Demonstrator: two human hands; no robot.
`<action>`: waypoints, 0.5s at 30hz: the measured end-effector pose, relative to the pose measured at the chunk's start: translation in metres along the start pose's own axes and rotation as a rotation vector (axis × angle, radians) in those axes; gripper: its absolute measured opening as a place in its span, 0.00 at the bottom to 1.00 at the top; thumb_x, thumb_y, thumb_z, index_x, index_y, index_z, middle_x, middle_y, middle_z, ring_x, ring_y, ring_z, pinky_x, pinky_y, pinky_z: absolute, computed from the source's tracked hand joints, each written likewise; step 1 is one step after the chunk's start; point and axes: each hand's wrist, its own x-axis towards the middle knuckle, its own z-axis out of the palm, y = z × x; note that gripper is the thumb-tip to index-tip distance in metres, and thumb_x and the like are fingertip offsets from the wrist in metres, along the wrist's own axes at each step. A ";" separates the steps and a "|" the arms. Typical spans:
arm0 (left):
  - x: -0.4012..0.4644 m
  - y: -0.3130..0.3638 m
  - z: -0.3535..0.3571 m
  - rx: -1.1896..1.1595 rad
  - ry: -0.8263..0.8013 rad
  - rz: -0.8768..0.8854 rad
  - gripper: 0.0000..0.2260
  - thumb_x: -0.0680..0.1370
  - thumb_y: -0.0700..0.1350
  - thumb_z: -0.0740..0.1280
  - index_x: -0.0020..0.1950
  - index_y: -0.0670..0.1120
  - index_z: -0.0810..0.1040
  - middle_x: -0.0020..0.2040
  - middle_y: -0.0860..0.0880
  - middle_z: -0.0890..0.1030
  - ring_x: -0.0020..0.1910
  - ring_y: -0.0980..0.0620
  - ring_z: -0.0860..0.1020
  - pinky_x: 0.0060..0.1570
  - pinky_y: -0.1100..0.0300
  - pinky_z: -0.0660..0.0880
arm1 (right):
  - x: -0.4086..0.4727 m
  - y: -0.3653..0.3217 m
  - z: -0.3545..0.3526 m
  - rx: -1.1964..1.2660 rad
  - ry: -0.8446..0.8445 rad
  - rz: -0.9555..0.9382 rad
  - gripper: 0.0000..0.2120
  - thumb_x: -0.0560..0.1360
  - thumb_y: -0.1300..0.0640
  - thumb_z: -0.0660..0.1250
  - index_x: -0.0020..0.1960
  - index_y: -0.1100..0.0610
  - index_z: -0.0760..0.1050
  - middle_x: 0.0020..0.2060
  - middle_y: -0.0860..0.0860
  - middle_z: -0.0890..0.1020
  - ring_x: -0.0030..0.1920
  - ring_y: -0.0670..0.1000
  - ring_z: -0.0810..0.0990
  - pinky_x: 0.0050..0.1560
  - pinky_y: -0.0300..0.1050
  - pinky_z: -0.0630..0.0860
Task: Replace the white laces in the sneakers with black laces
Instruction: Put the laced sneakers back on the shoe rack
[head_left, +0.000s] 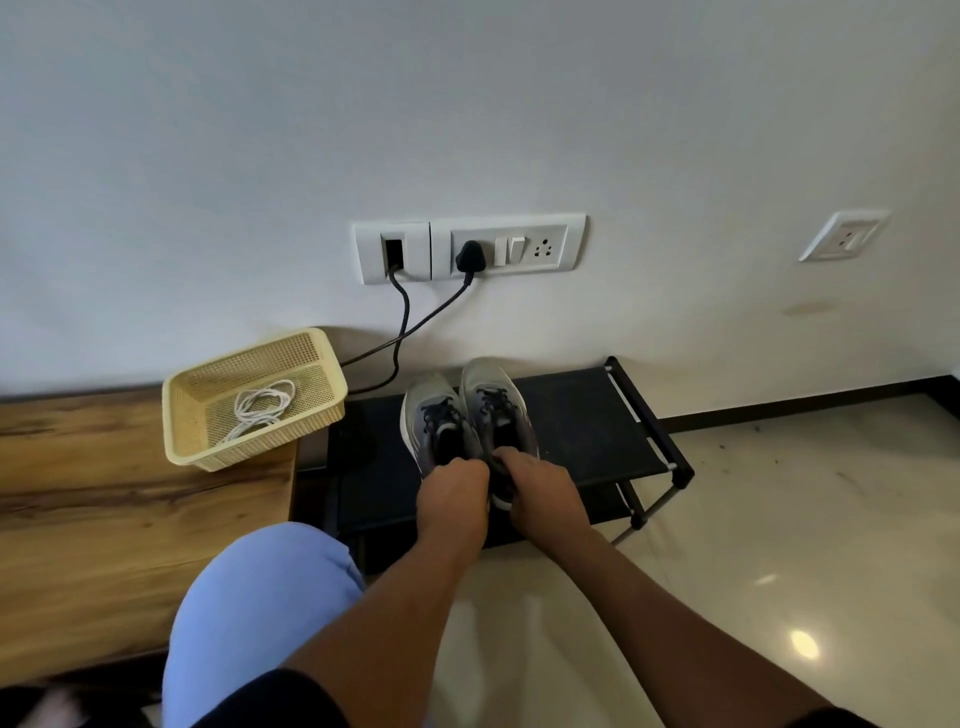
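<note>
White wall (467, 130) fills the upper half of the head view, with a switch panel (470, 248) holding a black plug (470, 256) whose cables run down behind the furniture. Below it stands a low black shoe rack (587, 421) on a pale glossy floor (779, 519). To its left is a wooden surface (104, 509) carrying a cream plastic basket (208, 457), and the white laces (262, 408) lie coiled inside that basket.

Two grey sneakers sit side by side on the rack's top shelf, toes toward the wall. The left sneaker (434, 410) and the right sneaker (493, 400) touch along their inner sides, and both already show black laces (491, 397) threaded through the eyelets.

Both arms reach forward to the heel ends. The left hand (453, 493) has its fingers curled over the rear of the left sneaker, its grip closed on the collar. The right hand (543, 491) curls likewise over the rear of the right sneaker. A knee in light blue fabric (260, 613) shows at lower left.
</note>
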 end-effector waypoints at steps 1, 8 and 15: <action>0.000 0.000 -0.001 -0.009 0.006 0.001 0.04 0.82 0.43 0.65 0.54 0.47 0.80 0.51 0.45 0.83 0.50 0.42 0.83 0.41 0.51 0.76 | 0.000 -0.001 0.000 0.000 -0.001 0.003 0.22 0.73 0.61 0.72 0.64 0.49 0.74 0.56 0.50 0.84 0.51 0.58 0.84 0.48 0.55 0.81; -0.008 -0.003 -0.014 -0.086 0.026 -0.022 0.06 0.80 0.45 0.68 0.56 0.46 0.79 0.53 0.45 0.83 0.52 0.41 0.83 0.41 0.51 0.77 | -0.006 -0.005 -0.011 -0.084 -0.004 0.021 0.15 0.77 0.55 0.69 0.62 0.50 0.73 0.61 0.49 0.78 0.51 0.59 0.83 0.48 0.55 0.80; -0.025 -0.006 -0.080 -0.208 0.135 -0.004 0.04 0.79 0.47 0.70 0.51 0.48 0.78 0.49 0.47 0.82 0.49 0.46 0.81 0.40 0.55 0.75 | -0.010 -0.038 -0.043 -0.065 0.195 -0.020 0.07 0.78 0.50 0.66 0.54 0.52 0.75 0.55 0.49 0.79 0.43 0.58 0.82 0.38 0.49 0.74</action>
